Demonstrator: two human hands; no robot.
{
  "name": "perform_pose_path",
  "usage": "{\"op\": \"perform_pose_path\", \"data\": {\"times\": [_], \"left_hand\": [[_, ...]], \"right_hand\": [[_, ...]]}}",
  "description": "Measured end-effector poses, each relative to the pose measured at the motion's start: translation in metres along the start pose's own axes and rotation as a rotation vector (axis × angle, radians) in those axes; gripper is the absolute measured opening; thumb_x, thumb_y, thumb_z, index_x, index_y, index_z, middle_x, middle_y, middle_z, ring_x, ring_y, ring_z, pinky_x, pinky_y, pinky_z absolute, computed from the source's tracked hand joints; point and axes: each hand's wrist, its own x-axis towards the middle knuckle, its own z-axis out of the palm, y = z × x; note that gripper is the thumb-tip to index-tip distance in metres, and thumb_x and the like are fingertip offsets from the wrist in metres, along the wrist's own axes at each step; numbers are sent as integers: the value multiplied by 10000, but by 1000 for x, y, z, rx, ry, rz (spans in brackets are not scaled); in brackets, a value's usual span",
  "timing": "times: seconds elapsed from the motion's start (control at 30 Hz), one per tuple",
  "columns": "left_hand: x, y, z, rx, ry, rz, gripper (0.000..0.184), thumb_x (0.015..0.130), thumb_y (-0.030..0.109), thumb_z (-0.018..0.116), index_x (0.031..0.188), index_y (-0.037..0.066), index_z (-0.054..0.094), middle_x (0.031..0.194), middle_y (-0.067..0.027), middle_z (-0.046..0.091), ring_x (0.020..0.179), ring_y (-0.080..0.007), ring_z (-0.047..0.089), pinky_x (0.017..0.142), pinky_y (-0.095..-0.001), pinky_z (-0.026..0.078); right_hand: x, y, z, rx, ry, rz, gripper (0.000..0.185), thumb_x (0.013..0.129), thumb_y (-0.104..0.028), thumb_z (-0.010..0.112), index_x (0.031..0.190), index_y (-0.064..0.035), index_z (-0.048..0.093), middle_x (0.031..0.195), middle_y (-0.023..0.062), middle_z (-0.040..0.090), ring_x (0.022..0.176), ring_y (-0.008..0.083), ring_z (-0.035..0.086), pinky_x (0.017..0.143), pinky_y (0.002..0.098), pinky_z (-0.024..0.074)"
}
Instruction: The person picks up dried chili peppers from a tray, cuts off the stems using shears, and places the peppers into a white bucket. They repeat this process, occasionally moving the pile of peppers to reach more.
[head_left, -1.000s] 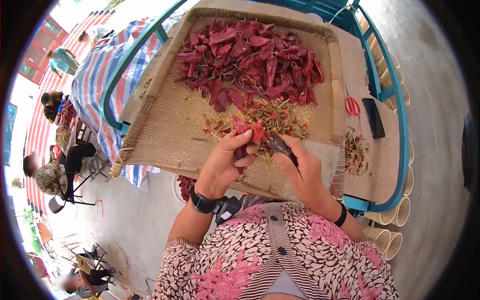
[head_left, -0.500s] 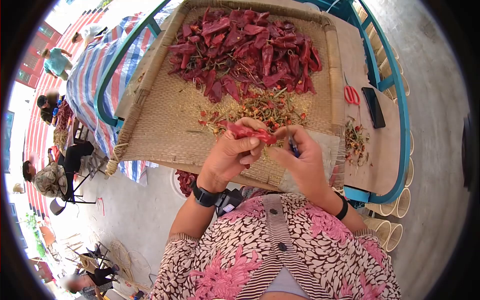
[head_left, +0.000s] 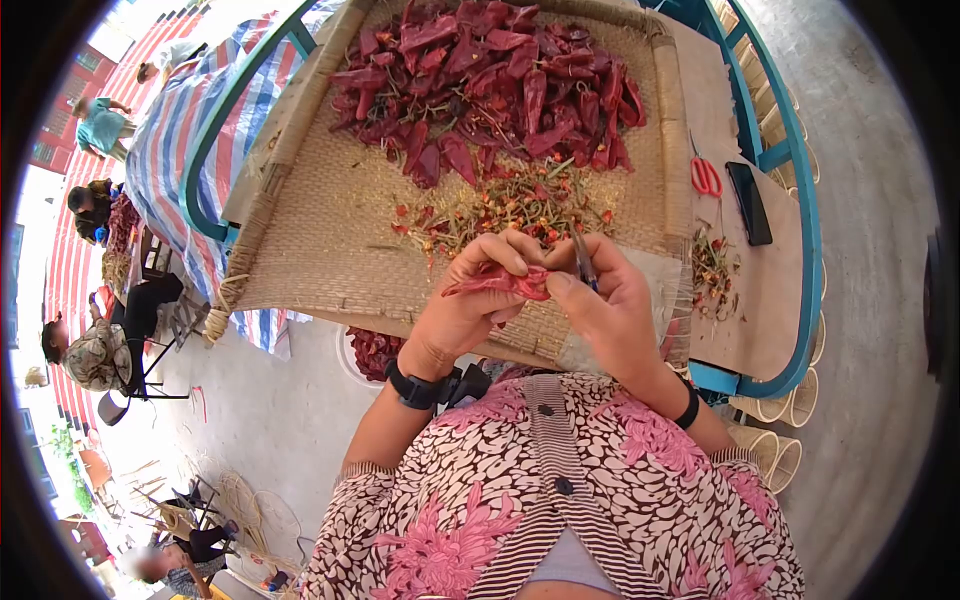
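Dried red peppers are heaped on the far part of a woven tray. Nearer to me lies a scatter of stems and seeds. My left hand is closed around a crumpled red pepper above the tray's near edge. The thumb of my right hand touches the pepper's right end. Small dark-bladed scissors are held in that same hand, blades pointing away from me; their handles are mostly hidden by my fingers.
Red-handled scissors, a black phone and a stem pile lie right of the tray. A teal metal rail borders the board. Below the tray stands a tub of peppers. Several people sit or stand at the left.
My left hand has turned over the pepper, which now lies lower in its fingers. My right thumb has come up against the pepper, and the scissors point more upright. The view has shifted slightly.
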Motion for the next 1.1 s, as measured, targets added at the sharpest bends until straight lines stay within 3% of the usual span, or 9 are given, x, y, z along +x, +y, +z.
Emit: {"op": "perform_pose_path", "data": {"times": [0.1, 0.27, 0.57, 0.67, 0.77, 0.87, 0.97, 1.03, 1.1], "left_hand": [[0, -4, -1, 33, -28, 59, 204, 857, 99, 680, 1037, 59, 594, 1136, -50, 525, 662, -59, 464, 515, -184, 337], [-6, 8, 7, -1, 145, -87, 216, 896, 222, 649, 997, 40, 593, 1096, -54, 545, 719, -69, 471, 507, -185, 333], [-10, 0, 2, -45, 157, -113, 163, 877, 117, 671, 1003, 32, 613, 992, -10, 559, 662, -30, 431, 509, -184, 317], [-12, 8, 4, 8, 144, -124, 119, 857, 71, 682, 943, 33, 609, 1029, -16, 546, 741, -56, 477, 614, -198, 387], [-16, 5, 3, 276, 131, 28, 106, 850, 63, 684, 924, 42, 611, 1015, -18, 552, 856, -99, 518, 773, -243, 422], [-22, 13, 9, 291, 185, -20, 98, 849, 60, 681, 917, 43, 611, 1010, -24, 560, 941, -129, 530, 875, -285, 410], [-27, 8, 5, 351, 199, 41, 187, 830, 180, 725, 896, 64, 593, 972, -13, 546, 740, -58, 484, 544, -175, 375], [-31, 8, 5, 344, 190, 38, 172, 846, 175, 710, 900, 65, 589, 982, -21, 557, 692, -51, 467, 526, -179, 366], [-36, 9, 6, 281, 207, -11, 152, 865, 154, 689, 921, 57, 586, 991, -30, 573, 747, -71, 482, 623, -208, 383]], "right_hand": [[1, -3, 0, -6, 10, 9, 229, 911, -93, 637, 1094, -7, 529, 975, 10, 573, 919, 48, 514, 815, 202, 420], [4, -2, 0, 45, -15, -8, 240, 918, -80, 624, 1119, -8, 513, 974, 11, 566, 916, 54, 524, 811, 207, 433], [7, 4, 1, -55, -11, -61, 259, 905, -41, 603, 1112, -16, 449, 978, 24, 543, 908, 58, 525, 794, 198, 439], [8, 2, 0, -66, -16, 18, 259, 897, -44, 603, 1103, -21, 448, 972, 22, 534, 898, 55, 522, 784, 200, 440], [8, -1, 1, -2, -27, 106, 255, 894, -48, 603, 1096, -24, 449, 962, 16, 525, 879, 51, 516, 767, 200, 440], [8, -1, 6, 62, -64, 133, 233, 903, -58, 595, 1084, -26, 452, 940, 10, 515, 854, 44, 507, 738, 193, 431], [8, -2, 7, 51, -106, 184, 190, 933, -93, 571, 1074, -29, 460, 898, 1, 512, 823, 40, 504, 707, 188, 416], [6, -3, 2, 42, -128, 229, 174, 955, -123, 551, 1076, -30, 468, 870, -7, 508, 781, 39, 499, 675, 191, 408], [4, -2, 5, -3, -128, 195, 184, 974, -151, 530, 1097, -27, 472, 840, -16, 506, 733, 40, 490, 639, 200, 402]]}}
